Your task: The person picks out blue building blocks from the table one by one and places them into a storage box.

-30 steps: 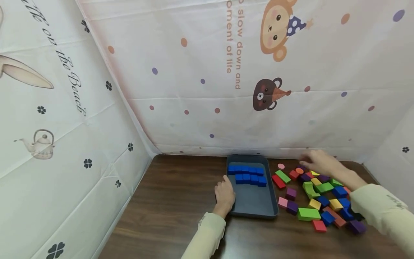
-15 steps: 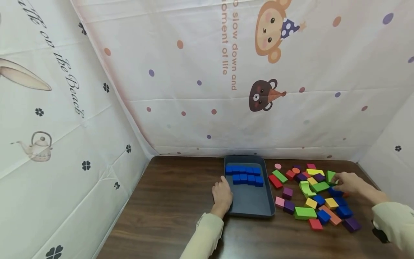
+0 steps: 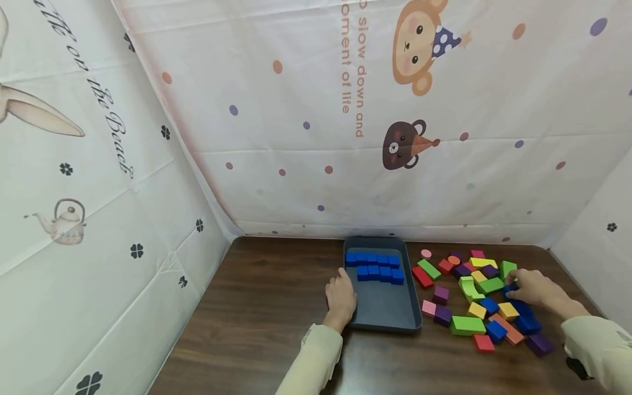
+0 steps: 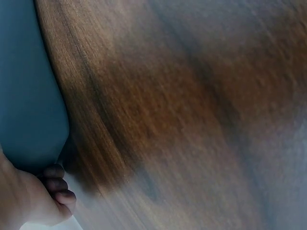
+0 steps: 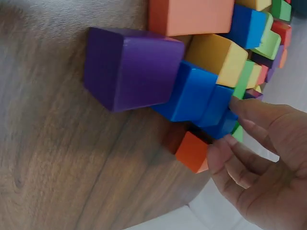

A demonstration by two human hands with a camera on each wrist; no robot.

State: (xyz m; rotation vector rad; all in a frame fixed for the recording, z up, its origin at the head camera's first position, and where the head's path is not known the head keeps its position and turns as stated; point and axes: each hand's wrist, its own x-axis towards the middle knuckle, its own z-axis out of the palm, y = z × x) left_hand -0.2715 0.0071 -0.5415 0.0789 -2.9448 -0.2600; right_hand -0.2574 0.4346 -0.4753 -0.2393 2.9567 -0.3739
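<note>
My left hand (image 3: pixel 340 296) holds the left side of a dark grey tray (image 3: pixel 387 307); in the left wrist view its curled fingers are at the edge of the tray (image 4: pixel 31 96). Two rows of blue blocks (image 3: pixel 372 272) stand in the tray's far half. At the right of a loose spread of blocks, my right hand (image 3: pixel 535 288) has its thumb and fingers around a blue block (image 5: pixel 225 125), pinching it at the end of a line of blue blocks (image 5: pixel 192 91). The palm hides part of that block in the head view.
Green, yellow, red, pink and purple blocks lie around the right hand, among them a green arch (image 3: pixel 470 288) and a purple block (image 3: pixel 540 344). An orange block (image 5: pixel 193 152) lies by the fingertips. A printed cloth (image 3: pixel 296 192) hangs behind the wooden table (image 3: pixel 257 307).
My right hand has come from the far side of the spread toward the near right, then slightly lower onto a blue block. The left hand stays on the tray.
</note>
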